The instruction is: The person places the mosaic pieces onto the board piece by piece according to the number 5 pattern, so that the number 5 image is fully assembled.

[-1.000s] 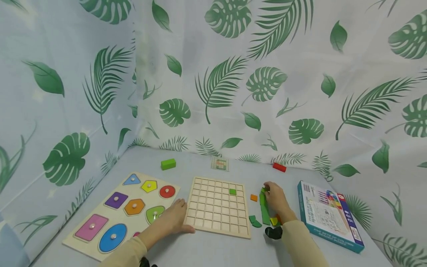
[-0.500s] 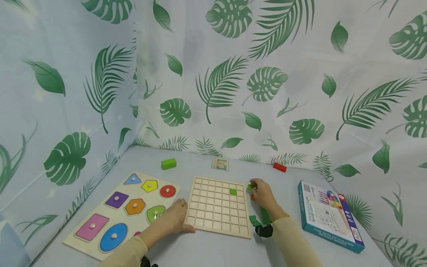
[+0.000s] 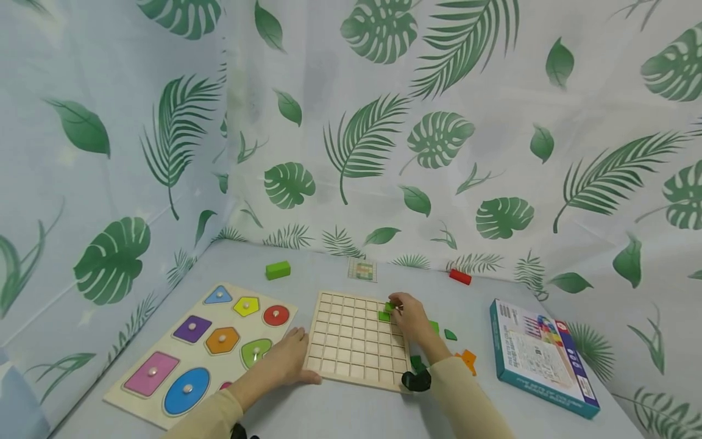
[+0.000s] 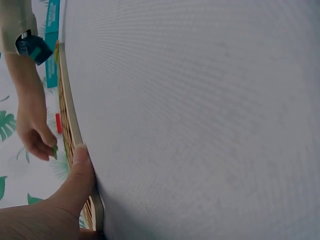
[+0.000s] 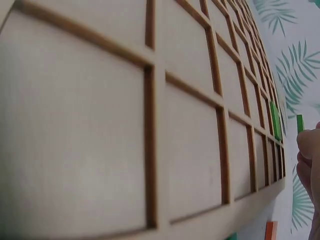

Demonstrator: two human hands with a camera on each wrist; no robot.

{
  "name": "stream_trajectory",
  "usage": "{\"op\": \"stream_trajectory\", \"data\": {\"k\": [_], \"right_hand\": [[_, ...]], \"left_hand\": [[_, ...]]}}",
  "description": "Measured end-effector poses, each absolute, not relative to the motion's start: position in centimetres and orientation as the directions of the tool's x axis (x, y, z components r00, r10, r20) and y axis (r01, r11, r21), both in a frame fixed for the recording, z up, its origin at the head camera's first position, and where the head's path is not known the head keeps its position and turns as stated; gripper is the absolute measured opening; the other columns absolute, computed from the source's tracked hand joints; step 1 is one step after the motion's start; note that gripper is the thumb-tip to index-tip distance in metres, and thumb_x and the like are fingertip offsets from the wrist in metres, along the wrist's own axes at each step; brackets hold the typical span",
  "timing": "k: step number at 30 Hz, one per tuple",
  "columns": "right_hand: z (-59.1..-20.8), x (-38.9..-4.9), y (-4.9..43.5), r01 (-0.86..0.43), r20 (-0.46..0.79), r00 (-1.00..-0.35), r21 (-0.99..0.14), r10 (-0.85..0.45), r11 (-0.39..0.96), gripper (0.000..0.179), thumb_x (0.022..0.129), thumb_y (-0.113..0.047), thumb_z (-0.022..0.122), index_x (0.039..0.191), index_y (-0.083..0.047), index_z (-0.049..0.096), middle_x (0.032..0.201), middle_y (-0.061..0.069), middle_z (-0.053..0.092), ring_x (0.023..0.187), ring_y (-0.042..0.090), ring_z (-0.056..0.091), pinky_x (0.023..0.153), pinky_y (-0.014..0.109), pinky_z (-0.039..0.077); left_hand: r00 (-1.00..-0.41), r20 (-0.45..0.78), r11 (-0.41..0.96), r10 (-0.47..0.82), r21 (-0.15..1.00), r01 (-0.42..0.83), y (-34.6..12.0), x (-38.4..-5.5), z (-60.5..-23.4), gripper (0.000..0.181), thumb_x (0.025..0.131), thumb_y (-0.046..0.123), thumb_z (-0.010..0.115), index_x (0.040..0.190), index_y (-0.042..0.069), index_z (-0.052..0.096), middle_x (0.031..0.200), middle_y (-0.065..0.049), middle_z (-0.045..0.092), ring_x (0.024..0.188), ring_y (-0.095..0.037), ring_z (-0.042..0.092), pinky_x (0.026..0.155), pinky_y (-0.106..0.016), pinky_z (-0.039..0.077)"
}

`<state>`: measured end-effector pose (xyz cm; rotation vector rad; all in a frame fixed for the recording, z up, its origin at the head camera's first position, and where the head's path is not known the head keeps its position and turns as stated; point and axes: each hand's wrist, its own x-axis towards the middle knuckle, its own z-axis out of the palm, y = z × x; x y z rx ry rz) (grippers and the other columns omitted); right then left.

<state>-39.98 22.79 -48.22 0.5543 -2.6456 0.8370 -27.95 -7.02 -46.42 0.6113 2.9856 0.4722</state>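
A wooden grid board [image 3: 351, 344] lies in the middle of the table, with one green square tile [image 3: 384, 316] in a cell near its far right corner. Just above that tile, my right hand [image 3: 414, 322] pinches another green square tile [image 3: 389, 306] between thumb and fingertips. The right wrist view shows the held green tile [image 5: 300, 123] raised over the board's far end. My left hand [image 3: 285, 358] rests at the board's near left corner, fingers along the left side. In the left wrist view its thumb [image 4: 80, 167] lies straight against the near edge.
Left of the grid stands a knobbed shape puzzle [image 3: 197, 326]. Behind are a green block [image 3: 278, 270], a pattern card [image 3: 362, 270] and a red block [image 3: 460, 277]. Orange pieces [image 3: 467, 358] and a dark green piece [image 3: 450, 335] lie right, before a boxed set [image 3: 543, 353].
My right hand has moved left from the loose pieces to the board's far right part, carrying a green square tile. The left hand has stayed in place.
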Motion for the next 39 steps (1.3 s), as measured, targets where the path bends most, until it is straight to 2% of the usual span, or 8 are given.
{"op": "stream_trajectory", "data": {"k": [12,21,29,39], "right_hand": [[-48.9,-40.1,21.0,-0.476,0.390,-0.869,-0.483,-0.306,0.735,0.029,0.086,0.007,0.063,0.114,0.002,0.060,0.106,0.011,0.063,0.101,0.026,0.061,0.082,0.033,0.054],[-48.8,-40.0,19.8,-0.500,0.343,-0.863,-0.470,-0.372,0.727,0.027,0.087,0.004,0.063,0.113,0.000,0.062,0.106,0.011,0.062,0.103,0.028,0.059,0.084,0.039,0.052],[-49.3,-40.1,19.6,-0.511,0.343,-0.855,-0.422,-0.390,0.749,0.027,0.085,0.003,0.065,0.112,0.000,0.063,0.101,0.009,0.063,0.100,0.027,0.058,0.079,0.036,0.054],[-49.0,-39.9,19.5,-0.513,0.351,-0.853,-0.421,-0.388,0.748,0.027,0.084,0.005,0.066,0.110,0.001,0.064,0.100,0.010,0.063,0.099,0.027,0.058,0.081,0.037,0.054]], "left_hand": [[-0.922,0.000,0.880,0.388,0.296,0.371,-7.0,-28.1,-46.8,0.098,0.069,0.055,0.076,0.129,-0.015,0.045,0.135,-0.030,0.043,0.129,-0.041,0.037,0.106,-0.045,0.035],[-0.925,-0.017,0.887,0.380,0.291,0.359,-6.9,-27.8,-46.3,0.097,0.069,0.055,0.076,0.130,-0.014,0.046,0.136,-0.029,0.043,0.130,-0.039,0.037,0.106,-0.045,0.035],[-0.923,-0.010,0.887,0.385,0.282,0.367,-6.9,-27.9,-46.3,0.097,0.069,0.055,0.077,0.129,-0.015,0.046,0.135,-0.029,0.044,0.129,-0.039,0.038,0.105,-0.045,0.036],[-0.930,-0.021,0.898,0.366,0.271,0.347,-7.0,-28.1,-46.5,0.097,0.070,0.056,0.075,0.131,-0.013,0.045,0.138,-0.027,0.042,0.131,-0.038,0.037,0.107,-0.044,0.034]]}}
